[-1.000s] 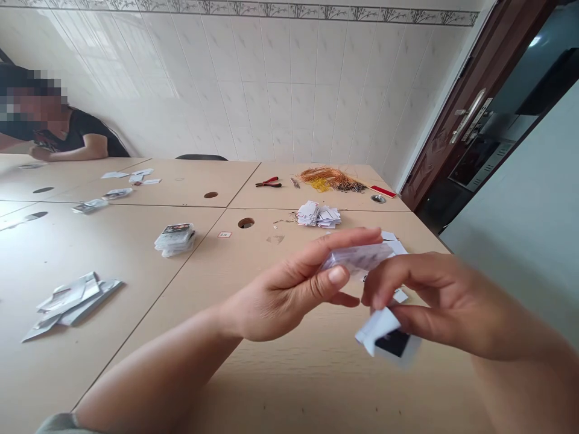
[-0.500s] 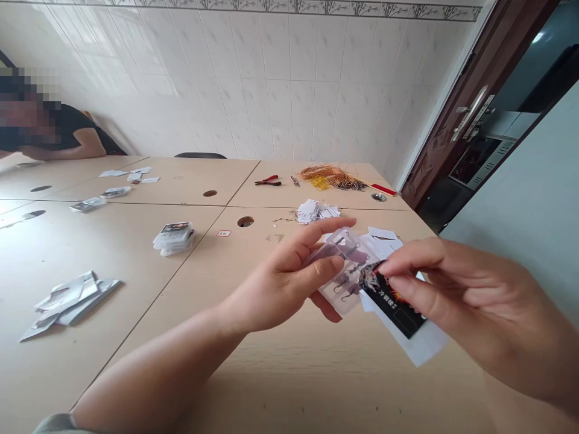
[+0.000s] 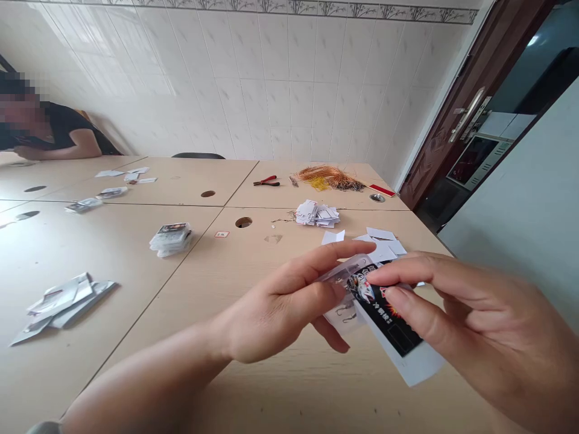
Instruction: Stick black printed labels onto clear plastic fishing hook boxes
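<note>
My left hand (image 3: 275, 310) pinches a clear plastic sleeve (image 3: 342, 272) between thumb and fingers, above the tabletop. Small metal fishing hooks (image 3: 346, 313) show through its lower part. My right hand (image 3: 456, 307) grips a white card with a black printed label (image 3: 391, 328) at its upper end, pressing it against the sleeve. The card overlaps the sleeve, and my fingers hide much of both. The two hands nearly touch around these items.
Loose white paper pieces (image 3: 380, 244) and a white card stack (image 3: 316, 214) lie beyond my hands on the wooden table (image 3: 289, 241). Further back are red-handled pliers (image 3: 266, 181) and a bundle of copper-coloured wire (image 3: 330, 178). A seated person (image 3: 58, 135) works at the far left.
The printed card has swung from below my right hand up against the clear sleeve, and now overlaps it. Both hands have drawn closer together around the two items.
</note>
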Demonstrator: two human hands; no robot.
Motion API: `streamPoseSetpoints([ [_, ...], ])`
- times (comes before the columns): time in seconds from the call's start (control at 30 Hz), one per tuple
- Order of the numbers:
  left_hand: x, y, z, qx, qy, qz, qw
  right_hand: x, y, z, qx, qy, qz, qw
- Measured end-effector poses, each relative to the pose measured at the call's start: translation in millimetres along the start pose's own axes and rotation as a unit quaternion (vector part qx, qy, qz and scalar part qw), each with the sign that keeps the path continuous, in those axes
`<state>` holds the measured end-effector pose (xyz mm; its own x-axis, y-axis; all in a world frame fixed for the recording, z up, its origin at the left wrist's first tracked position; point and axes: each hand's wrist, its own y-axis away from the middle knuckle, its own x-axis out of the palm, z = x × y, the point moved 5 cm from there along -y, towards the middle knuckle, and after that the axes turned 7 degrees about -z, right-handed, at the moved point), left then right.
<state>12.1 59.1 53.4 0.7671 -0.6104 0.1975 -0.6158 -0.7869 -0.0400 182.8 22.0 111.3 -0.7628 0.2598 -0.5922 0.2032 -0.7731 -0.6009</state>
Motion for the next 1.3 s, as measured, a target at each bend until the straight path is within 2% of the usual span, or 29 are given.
streamPoseSetpoints([
  [0.53, 10.9, 3, -10, 0.040, -0.042, 0.000, 0.998, 2, 4, 1, -0.034, 0.024, -0.015, 0.999],
  [0.83, 10.2, 3, -9, 0.045, -0.052, -0.004, 0.998, 3, 6, 0, -0.044, 0.034, -0.034, 0.998],
  [1.3, 10.3, 1, -10, 0.051, -0.055, -0.017, 0.997, 5, 5, 2, -0.058, 0.045, -0.028, 0.997],
])
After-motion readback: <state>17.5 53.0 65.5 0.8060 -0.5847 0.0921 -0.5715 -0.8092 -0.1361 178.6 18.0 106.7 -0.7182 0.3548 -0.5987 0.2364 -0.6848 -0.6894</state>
